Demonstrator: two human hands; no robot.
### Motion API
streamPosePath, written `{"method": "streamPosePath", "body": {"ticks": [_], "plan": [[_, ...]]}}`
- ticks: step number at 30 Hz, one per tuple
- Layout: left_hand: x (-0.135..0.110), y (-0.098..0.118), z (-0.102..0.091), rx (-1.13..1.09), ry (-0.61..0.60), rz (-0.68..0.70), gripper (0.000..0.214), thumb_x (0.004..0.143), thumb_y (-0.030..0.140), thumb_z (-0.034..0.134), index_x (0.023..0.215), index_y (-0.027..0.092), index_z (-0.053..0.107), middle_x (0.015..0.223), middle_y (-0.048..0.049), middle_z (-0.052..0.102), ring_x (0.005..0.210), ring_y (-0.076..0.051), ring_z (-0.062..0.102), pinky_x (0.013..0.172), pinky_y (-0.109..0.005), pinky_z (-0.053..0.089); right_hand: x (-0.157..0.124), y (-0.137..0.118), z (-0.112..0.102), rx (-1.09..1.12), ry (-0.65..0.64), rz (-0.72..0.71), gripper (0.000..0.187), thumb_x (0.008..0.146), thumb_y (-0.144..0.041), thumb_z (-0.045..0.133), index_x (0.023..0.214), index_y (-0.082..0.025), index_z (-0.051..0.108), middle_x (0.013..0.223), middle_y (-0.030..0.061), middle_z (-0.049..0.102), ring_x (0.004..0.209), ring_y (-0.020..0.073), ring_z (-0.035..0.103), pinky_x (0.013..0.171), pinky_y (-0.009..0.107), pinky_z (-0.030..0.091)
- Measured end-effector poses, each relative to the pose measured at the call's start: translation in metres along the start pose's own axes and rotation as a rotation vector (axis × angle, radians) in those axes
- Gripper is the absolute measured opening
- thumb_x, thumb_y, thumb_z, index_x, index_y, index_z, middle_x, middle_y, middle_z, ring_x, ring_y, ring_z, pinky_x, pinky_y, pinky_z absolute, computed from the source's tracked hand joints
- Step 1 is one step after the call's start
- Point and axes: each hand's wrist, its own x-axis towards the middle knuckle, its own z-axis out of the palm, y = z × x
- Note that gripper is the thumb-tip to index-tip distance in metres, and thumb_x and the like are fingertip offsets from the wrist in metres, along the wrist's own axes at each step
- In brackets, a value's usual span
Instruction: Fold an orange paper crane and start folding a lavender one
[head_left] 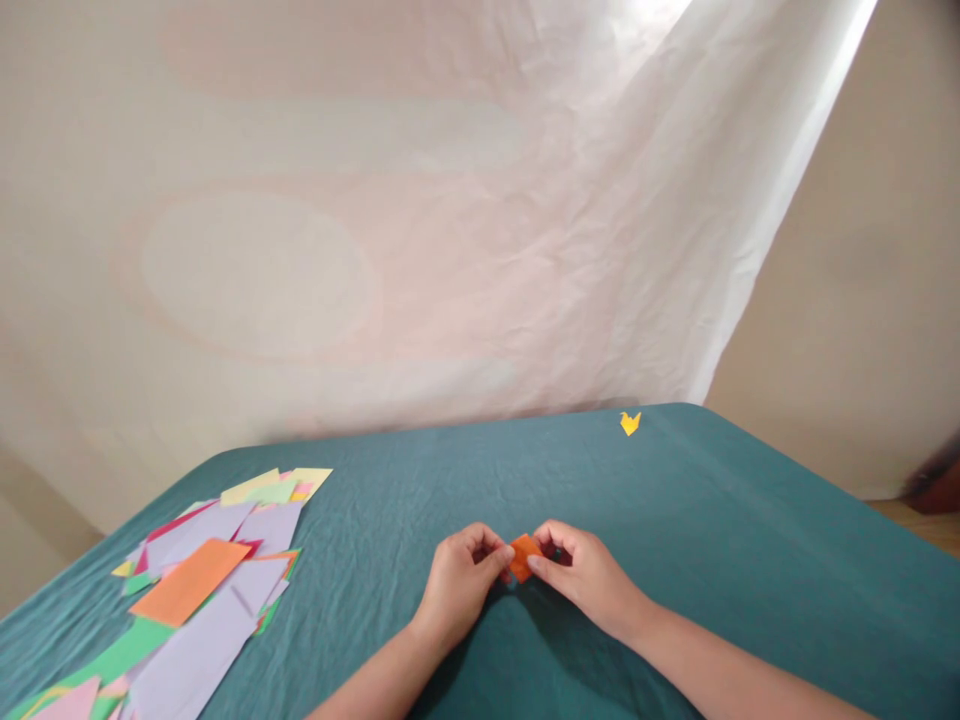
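Loose sheets of paper [193,580] in lilac, orange, green, pink and yellow lie heaped across the left side of a teal-covered tabletop [750,560], as a small folded yellow paper figure [631,425] sits near the far edge, before a pale, creased backdrop [450,220].

Soft light comes from the upper right, glaring nearly white atop the hanging sheet [450,250]; soft shadows darken the green tablecloth [360,600] below the left hand [461,580] and right hand [589,575]. Fine detail is smeared; the wide view stretches the edges.
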Motion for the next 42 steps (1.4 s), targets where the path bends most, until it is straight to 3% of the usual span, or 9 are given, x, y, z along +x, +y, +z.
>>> {"method": "streamPosePath", "body": {"ticks": [10,17,21,28,34,38,42], "plan": [[-0.002,0.002,0.001,0.035,0.029,0.014,0.018,0.081,0.030,0.057,0.069,0.016,0.060,0.061,-0.0016,0.067,0.057,-0.015,0.061,0.056,-0.022,0.043,0.000,0.000,0.001,0.089,-0.087,0.035,0.022,0.088,-0.035,0.056,0.080,-0.016,0.065,0.072,0.0018,0.068,0.058,0.0128,0.058,0.056,0.022,0.043],[0.001,-0.003,-0.001,0.027,-0.022,0.025,0.018,0.084,0.031,0.053,0.078,0.016,0.059,0.063,-0.0018,0.067,0.056,-0.014,0.059,0.054,-0.022,0.041,-0.001,-0.002,0.002,0.084,-0.015,0.017,0.025,0.090,-0.038,0.053,0.079,-0.017,0.060,0.069,0.0004,0.064,0.059,0.0125,0.058,0.058,0.022,0.044],[0.000,-0.001,-0.001,0.069,-0.065,0.025,0.018,0.081,0.030,0.056,0.072,0.015,0.062,0.059,-0.0008,0.065,0.054,-0.013,0.058,0.053,-0.022,0.040,-0.001,-0.003,0.000,0.041,-0.027,0.005,0.025,0.089,-0.037,0.056,0.075,-0.017,0.060,0.068,0.0007,0.065,0.060,0.0131,0.058,0.058,0.022,0.044],[0.002,-0.008,0.000,0.006,-0.012,-0.058,0.023,0.078,0.035,0.059,0.068,0.016,0.058,0.055,-0.0005,0.064,0.044,-0.013,0.056,0.046,-0.021,0.038,0.001,-0.001,0.000,0.121,0.001,0.046,0.023,0.088,-0.036,0.057,0.076,-0.017,0.061,0.067,0.0014,0.067,0.060,0.0136,0.060,0.058,0.023,0.045],[0.008,-0.012,-0.016,-0.100,0.071,-0.110,0.027,0.074,0.040,0.064,0.066,0.015,0.056,0.054,0.0002,0.062,0.040,-0.008,0.049,0.042,-0.018,0.032,0.005,0.005,-0.006,0.150,0.097,0.103,0.025,0.089,-0.038,0.054,0.078,-0.017,0.060,0.066,0.0009,0.065,0.056,0.0114,0.056,0.053,0.021,0.041],[0.009,-0.011,-0.020,-0.236,-0.061,-0.111,0.033,0.076,0.045,0.066,0.071,0.014,0.057,0.055,0.0013,0.060,0.040,-0.005,0.043,0.041,-0.016,0.028,0.005,0.006,-0.007,0.230,0.040,0.105,0.022,0.088,-0.038,0.055,0.089,-0.017,0.061,0.077,0.0027,0.067,0.058,0.0109,0.055,0.047,0.019,0.036],[0.008,-0.008,-0.015,-0.287,-0.180,-0.095,0.034,0.080,0.046,0.063,0.079,0.013,0.059,0.060,0.0000,0.060,0.045,-0.006,0.047,0.043,-0.016,0.032,0.002,-0.001,-0.004,0.249,-0.058,0.056,0.019,0.086,-0.034,0.059,0.095,-0.017,0.064,0.078,0.0011,0.066,0.062,0.0107,0.055,0.050,0.019,0.038]]}}
